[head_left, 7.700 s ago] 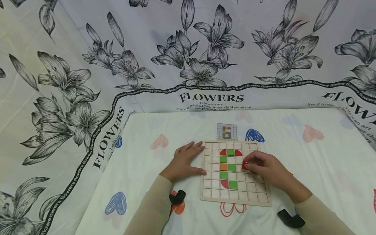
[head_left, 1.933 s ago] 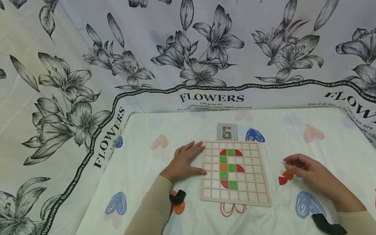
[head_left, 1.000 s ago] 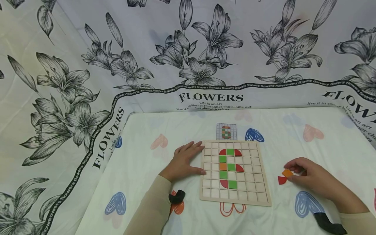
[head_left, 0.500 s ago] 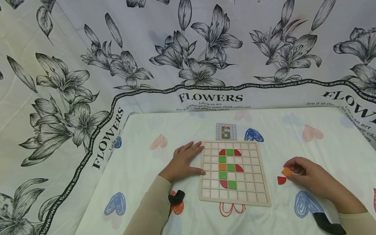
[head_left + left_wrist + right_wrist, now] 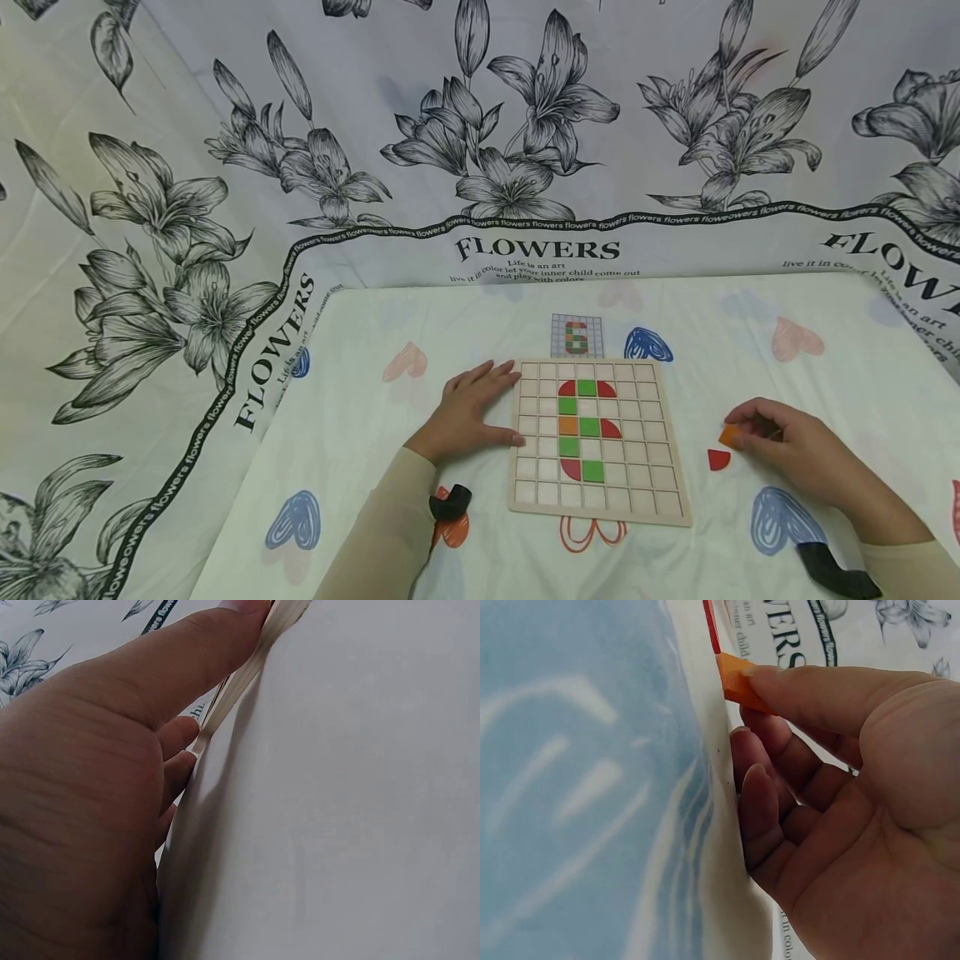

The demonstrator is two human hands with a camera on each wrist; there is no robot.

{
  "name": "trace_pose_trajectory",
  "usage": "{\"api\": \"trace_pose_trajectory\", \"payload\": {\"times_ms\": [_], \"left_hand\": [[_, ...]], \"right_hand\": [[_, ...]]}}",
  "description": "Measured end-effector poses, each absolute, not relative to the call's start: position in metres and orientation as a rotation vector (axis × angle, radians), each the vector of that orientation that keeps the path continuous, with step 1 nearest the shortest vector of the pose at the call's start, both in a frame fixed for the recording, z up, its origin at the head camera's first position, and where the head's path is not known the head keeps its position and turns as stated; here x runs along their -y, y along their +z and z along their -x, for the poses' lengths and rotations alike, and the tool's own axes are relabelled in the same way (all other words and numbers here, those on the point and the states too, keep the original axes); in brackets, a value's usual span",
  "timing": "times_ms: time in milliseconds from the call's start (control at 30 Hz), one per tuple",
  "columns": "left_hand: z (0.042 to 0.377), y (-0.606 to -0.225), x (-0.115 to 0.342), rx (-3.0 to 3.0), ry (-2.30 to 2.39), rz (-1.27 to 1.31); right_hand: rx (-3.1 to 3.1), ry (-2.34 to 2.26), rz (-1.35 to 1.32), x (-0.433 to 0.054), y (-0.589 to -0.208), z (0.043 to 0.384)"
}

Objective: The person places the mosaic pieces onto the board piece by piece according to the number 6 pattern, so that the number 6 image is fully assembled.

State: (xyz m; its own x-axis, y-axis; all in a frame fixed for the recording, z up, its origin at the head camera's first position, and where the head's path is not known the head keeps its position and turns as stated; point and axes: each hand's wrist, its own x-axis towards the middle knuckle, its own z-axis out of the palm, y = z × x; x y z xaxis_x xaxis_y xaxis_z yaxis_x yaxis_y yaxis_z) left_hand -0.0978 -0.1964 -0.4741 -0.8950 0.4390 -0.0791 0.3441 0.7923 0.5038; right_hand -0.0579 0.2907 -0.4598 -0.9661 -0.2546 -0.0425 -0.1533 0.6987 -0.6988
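Note:
In the head view my left hand (image 5: 468,417) touches the left edge of a wooden grid board (image 5: 637,504), thumb and fingers spread. The left wrist view shows the thumb (image 5: 202,656) at the board's side. Green, red and orange tiles fill some of the cells, among them a red quarter-round tile (image 5: 611,428) right of a green square tile (image 5: 589,427). Off to the right, my right hand (image 5: 787,446) pinches an orange square tile (image 5: 739,679) between thumb and fingertips, low over the tablecloth. Just beside it lies a loose red quarter-round tile (image 5: 719,460).
Behind the board is a small gridded pattern card (image 5: 577,335) with a coloured figure on it. A white cloth printed with hearts (image 5: 405,362) covers the table. A flower-print curtain (image 5: 345,108) hangs at the back and left.
The red quarter-round tile earlier in my right hand now sits on the board. That hand has moved right to the loose tiles and now pinches the orange one. My left hand stays put.

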Motion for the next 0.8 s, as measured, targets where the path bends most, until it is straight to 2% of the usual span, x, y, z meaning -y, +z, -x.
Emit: {"api": "trace_pose_trajectory", "payload": {"times_ms": [800], "left_hand": [[0.0983,-0.4738,0.1959,-2.787,0.738,-0.614]], "right_hand": [[-2.762,-1.358,0.258,-0.2855,-0.4563,0.0579]]}}
